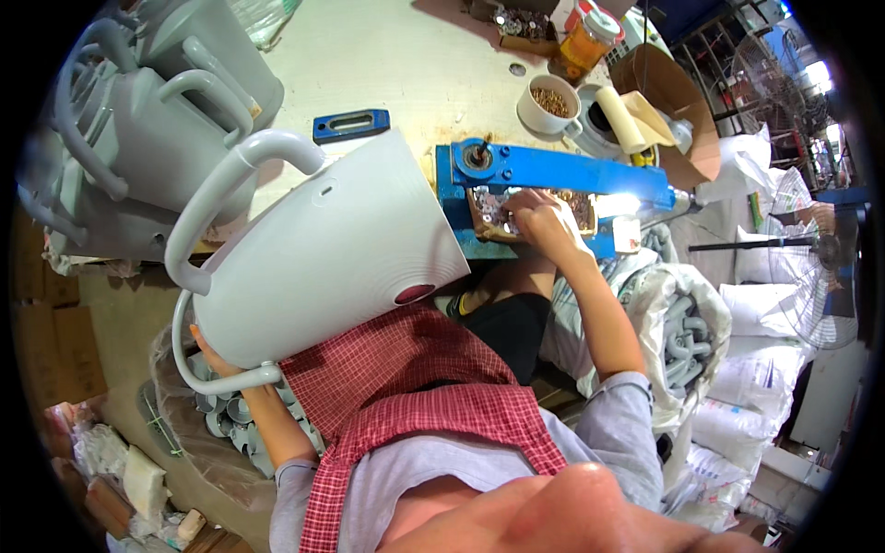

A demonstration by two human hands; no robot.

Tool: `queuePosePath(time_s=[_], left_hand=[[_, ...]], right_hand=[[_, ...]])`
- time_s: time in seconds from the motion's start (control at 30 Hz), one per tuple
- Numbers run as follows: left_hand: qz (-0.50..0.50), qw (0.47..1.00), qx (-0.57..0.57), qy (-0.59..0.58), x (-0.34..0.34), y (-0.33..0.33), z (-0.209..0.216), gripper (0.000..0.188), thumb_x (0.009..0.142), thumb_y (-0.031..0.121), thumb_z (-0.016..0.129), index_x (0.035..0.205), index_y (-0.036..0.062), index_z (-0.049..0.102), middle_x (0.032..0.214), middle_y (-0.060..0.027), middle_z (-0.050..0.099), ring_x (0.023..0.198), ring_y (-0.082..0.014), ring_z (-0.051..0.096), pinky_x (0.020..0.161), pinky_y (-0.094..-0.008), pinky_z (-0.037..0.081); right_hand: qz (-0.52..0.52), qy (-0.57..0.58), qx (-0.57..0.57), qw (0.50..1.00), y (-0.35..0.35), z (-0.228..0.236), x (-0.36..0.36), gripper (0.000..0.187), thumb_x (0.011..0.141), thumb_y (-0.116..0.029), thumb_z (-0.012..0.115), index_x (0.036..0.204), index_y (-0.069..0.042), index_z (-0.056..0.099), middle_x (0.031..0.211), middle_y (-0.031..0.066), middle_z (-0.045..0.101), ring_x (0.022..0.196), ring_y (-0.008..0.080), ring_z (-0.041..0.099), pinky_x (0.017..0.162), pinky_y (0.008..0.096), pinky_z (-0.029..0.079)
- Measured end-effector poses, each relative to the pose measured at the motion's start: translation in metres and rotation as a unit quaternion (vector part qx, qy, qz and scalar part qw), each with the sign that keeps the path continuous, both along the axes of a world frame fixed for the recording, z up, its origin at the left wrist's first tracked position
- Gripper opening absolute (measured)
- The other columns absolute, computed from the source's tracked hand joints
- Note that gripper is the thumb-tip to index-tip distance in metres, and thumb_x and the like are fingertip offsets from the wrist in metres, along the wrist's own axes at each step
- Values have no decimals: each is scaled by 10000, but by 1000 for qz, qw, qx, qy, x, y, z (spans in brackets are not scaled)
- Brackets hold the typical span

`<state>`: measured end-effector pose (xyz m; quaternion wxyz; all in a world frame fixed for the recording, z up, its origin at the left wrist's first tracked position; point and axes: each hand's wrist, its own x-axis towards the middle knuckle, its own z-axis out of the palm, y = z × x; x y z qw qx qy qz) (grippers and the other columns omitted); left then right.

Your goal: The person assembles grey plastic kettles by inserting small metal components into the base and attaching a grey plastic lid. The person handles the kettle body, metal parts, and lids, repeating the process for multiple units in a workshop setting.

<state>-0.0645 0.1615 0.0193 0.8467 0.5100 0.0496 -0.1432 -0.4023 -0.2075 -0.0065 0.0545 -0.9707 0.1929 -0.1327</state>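
Observation:
A large grey plastic watering can [323, 249] lies tilted across my lap, with its wide end toward the blue press. Looped tube handles curve off its left side, and there is a small hole near its upper edge. My left hand [217, 358] holds it from beneath at the lower left, partly hidden by the can. Over a shallow tray of small metal parts [578, 205], my right hand [544, 224] reaches down with fingers bent together; whatever is between them cannot be made out. The tray sits under the arm of the blue press [581, 175].
More grey cans [152, 147] are stacked at the left. On the table are a blue bar-shaped tool [351, 125], a white cup of brass-coloured parts [546, 109], a jar [585, 46] and a cardboard box [678, 120]. Sacks of grey pieces [684, 341] stand beside me; a fan [820, 244] is at right.

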Motion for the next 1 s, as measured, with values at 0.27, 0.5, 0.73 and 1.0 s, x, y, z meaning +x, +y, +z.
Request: queuePosePath(time_s=[0.27,0.5,0.73,1.0], left_hand=[[-95,995,21,-18,16,4,-24,568,993,507,381,1260,31,536,1204,-116,608,1062,-237,607,901,-383,509],[-114,986,79,-88,37,19,-55,564,1012,462,373,1219,-25,568,1100,-131,660,968,-227,658,820,-352,546],[-54,994,54,-78,6,-38,-4,526,1023,399,393,1081,-66,631,960,-149,693,818,-190,682,721,-297,553],[-77,984,95,-131,17,-44,-17,540,1031,405,360,1062,-56,640,942,-129,699,772,-173,677,647,-291,545]], right_hand=[[-76,-71,-29,994,13,22,0,132,751,-85,673,881,-108,675,866,58,693,827,262,672,772,360,529],[22,-346,-87,934,31,124,49,262,657,81,708,884,-46,667,904,94,715,734,251,679,650,325,544],[74,-326,-163,928,2,123,79,214,676,42,693,870,-44,666,889,72,717,685,202,666,645,299,535],[91,-297,-172,935,-1,119,72,214,660,16,672,867,-38,685,911,90,715,684,210,665,660,296,543]])
